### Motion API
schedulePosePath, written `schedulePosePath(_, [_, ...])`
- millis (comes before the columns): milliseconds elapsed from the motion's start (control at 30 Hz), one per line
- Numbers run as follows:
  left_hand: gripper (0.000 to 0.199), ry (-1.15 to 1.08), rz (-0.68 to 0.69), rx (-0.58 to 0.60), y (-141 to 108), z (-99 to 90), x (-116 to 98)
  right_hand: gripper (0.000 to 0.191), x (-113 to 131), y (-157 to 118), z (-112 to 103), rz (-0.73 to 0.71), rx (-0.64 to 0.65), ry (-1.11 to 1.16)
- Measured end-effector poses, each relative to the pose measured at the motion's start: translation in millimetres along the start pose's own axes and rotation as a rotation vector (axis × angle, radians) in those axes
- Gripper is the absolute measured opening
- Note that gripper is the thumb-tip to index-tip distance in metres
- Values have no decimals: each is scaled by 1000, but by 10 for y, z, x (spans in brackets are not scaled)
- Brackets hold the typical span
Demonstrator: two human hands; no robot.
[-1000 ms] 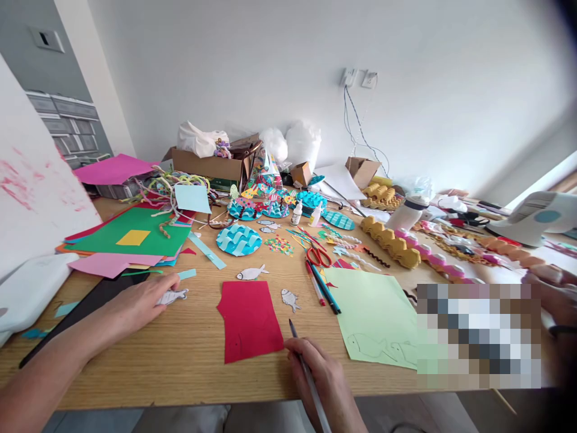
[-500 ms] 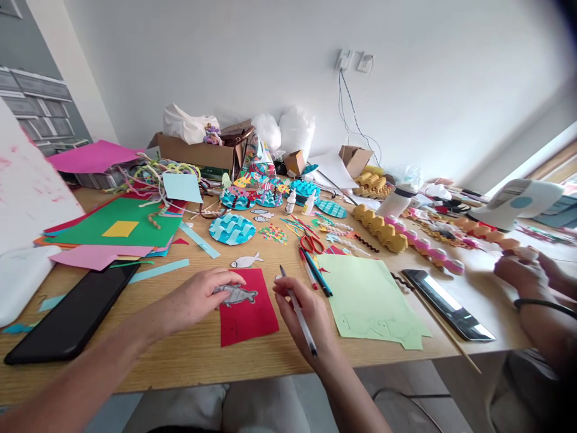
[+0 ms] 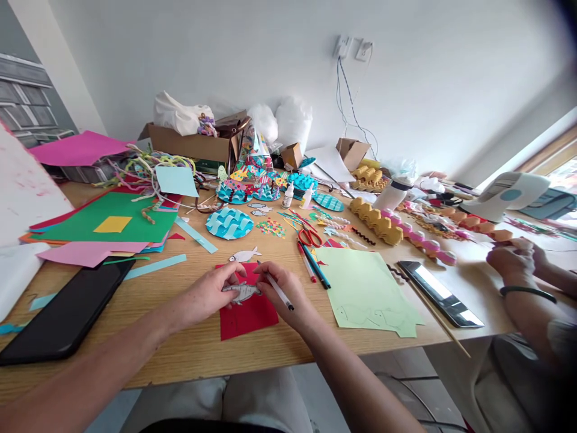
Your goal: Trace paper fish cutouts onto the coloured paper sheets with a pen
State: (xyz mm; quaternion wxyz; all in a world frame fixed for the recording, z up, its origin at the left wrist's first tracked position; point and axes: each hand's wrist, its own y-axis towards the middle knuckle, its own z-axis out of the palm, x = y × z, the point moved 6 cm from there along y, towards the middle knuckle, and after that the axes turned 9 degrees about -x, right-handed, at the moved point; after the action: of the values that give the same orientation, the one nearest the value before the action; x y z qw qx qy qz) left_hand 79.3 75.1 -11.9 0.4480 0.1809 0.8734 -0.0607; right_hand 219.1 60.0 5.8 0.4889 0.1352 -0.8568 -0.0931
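Note:
A grey paper fish (image 3: 243, 293) lies over red paper (image 3: 252, 320), which bears a faint drawn outline at its lower left. My left hand (image 3: 219, 293) has its fingers on the fish's head end, pinching or pressing it. At the tail end, the fingers of my right hand (image 3: 282, 291) touch the fish while also holding a pen (image 3: 280, 292), whose dark cap end points toward me. Another paper fish (image 3: 244, 255) rests just beyond the red sheet. Light green paper (image 3: 367, 288) with pencilled fish outlines lies to the right.
Red-handled scissors (image 3: 310, 237) and markers (image 3: 315, 264) lie beyond my right hand. A black tablet (image 3: 67, 310) is at left, a phone-like device (image 3: 439, 294) at right. Another person's hands (image 3: 514, 264) work at far right. Stacked coloured paper (image 3: 85, 216) sits back left.
My right hand has moved left to the fish's tail, with the pen still in it. The fish is slightly turned between both hands. The camera view has shifted a little.

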Motion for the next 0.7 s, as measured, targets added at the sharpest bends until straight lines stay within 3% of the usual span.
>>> schedulePosePath(267, [20,173,85,-96,-136,-350,50,10,-13,68,17,-43,62,5])
schedulePosePath(467, [32,301,233,-10,-271,-252,132,11,-102,94,78,-33,79,-64])
schedulePosePath(700, [40,389,383,13,-343,-162,148,13,-111,95,92,-33,71,-165])
